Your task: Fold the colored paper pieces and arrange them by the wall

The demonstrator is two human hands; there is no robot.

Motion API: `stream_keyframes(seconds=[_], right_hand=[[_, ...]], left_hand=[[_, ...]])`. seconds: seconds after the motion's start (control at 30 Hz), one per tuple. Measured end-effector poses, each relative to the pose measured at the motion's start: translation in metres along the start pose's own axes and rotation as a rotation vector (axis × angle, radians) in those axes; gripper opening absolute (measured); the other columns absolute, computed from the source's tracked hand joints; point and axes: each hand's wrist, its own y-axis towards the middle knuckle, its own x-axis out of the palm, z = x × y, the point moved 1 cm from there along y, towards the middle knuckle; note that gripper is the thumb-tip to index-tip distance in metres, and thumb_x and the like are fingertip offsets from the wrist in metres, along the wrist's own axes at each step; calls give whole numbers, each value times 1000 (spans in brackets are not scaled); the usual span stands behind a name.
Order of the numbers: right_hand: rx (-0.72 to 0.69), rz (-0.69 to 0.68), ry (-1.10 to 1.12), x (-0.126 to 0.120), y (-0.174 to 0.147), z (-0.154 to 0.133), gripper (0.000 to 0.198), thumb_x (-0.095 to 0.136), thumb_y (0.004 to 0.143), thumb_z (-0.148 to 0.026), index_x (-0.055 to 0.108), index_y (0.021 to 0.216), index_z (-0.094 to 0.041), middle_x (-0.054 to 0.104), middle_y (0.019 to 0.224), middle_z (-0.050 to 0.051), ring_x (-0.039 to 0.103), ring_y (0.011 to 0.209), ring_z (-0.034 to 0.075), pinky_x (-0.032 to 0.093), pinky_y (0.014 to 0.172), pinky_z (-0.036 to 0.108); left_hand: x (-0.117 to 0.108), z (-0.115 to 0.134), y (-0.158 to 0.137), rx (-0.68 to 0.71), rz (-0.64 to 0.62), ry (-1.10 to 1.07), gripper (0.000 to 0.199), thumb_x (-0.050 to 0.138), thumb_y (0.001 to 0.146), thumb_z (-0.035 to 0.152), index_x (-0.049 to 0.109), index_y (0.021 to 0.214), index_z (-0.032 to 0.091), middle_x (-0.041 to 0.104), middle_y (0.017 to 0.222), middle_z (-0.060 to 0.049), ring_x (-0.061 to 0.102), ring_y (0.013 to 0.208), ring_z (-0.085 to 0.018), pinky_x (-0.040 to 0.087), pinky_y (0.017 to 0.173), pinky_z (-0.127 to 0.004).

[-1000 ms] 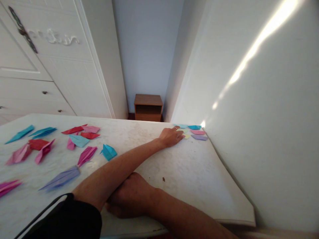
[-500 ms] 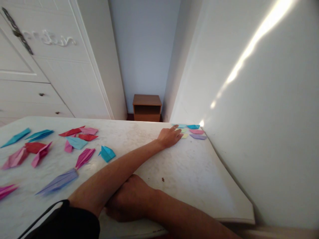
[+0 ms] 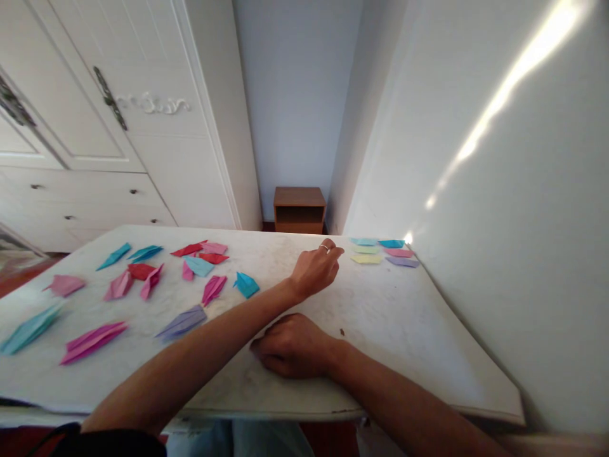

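We find six folded papers set in two columns at the far right of the tabletop (image 3: 404, 336), close to the wall (image 3: 514, 254): pale blue paper (image 3: 363, 242), green paper (image 3: 365, 250) and yellow paper (image 3: 366, 259) on the left, blue paper (image 3: 392, 244), pink paper (image 3: 398, 252) and lavender paper (image 3: 402, 261) on the right. We judge the small gaps keep each piece flat and distinct. Their long axes all run left to right, slanted ends pointing both ways.

Just left of them, our left hand (image 3: 314, 266) has its fingers part bent; no paper shows in it, but its palm is hidden, so we cannot tell whether the fingertips pinch anything. Our right hand (image 3: 295, 346), nearer, is folded into a loose fist beside the left forearm, probably parked there as a prop.

On the left, folded papers lie at mixed angles, perhaps simply scattered. The purple paper (image 3: 183, 322) and magenta paper (image 3: 94, 341) both slant from near left to far right.
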Motion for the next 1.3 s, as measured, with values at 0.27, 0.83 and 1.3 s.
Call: stream_keyframes(seconds=[0.27, 0.83, 1.3], right_hand=[[155, 173, 45, 2, -10, 12, 19, 53, 82, -12, 63, 67, -17, 70, 67, 4, 61, 60, 14, 40, 58, 23], [477, 317, 184, -4, -5, 13, 26, 54, 90, -35, 75, 93, -21, 76, 91, 6, 71, 74, 21, 57, 68, 31], [428, 385, 35, -1, 142, 40, 25, 52, 85, -26, 71, 99, -17, 71, 92, 7, 63, 75, 17, 48, 71, 27]], left_hand=[[-71, -14, -98, -176, 183, -306, 22, 50, 82, 11, 68, 93, 18, 66, 89, -4, 58, 66, -11, 46, 64, -23], [-89, -57, -203, -588, 181, -755, 22, 55, 76, 18, 74, 87, 14, 68, 69, -2, 55, 59, -12, 41, 55, -22], [-86, -61, -207, -653, 344, -1008, 21, 53, 74, 15, 71, 84, 14, 61, 63, 1, 51, 50, -9, 41, 49, -20]])
